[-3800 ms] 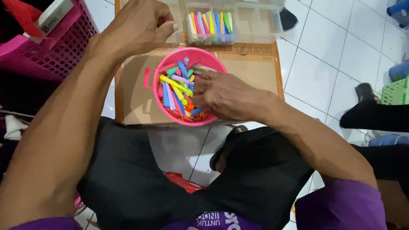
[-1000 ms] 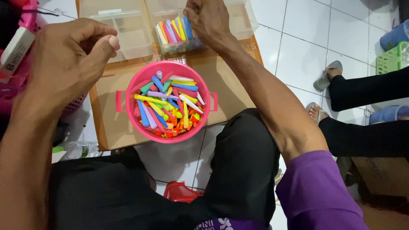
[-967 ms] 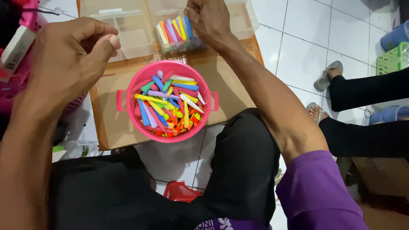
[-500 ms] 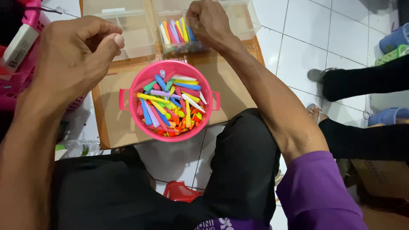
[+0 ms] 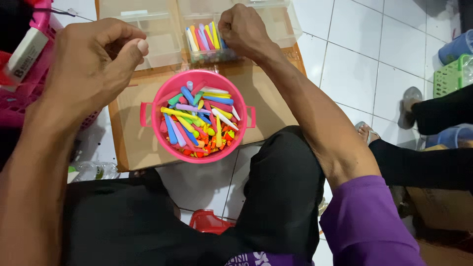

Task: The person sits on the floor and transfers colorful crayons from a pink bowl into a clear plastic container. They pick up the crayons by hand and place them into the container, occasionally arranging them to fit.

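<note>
While the left hand (image 5: 91, 64) hovers raised and loosely curled, thumb against fingers, whether it holds anything cannot be told. Below sits a round pink tub (image 5: 197, 116) heaped with coloured sticks on brown cardboard (image 5: 130, 143). Farther off, the right hand (image 5: 244, 29), fingers curled, touches sticks standing in one of two clear plastic boxes (image 5: 209, 42).

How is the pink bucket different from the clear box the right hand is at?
The pink bucket is round and opaque; the clear box is rectangular and see-through. Sticks lie jumbled in the bucket but lined up side by side in the box. Both hold colourful sticks and sit on the brown board.
</note>
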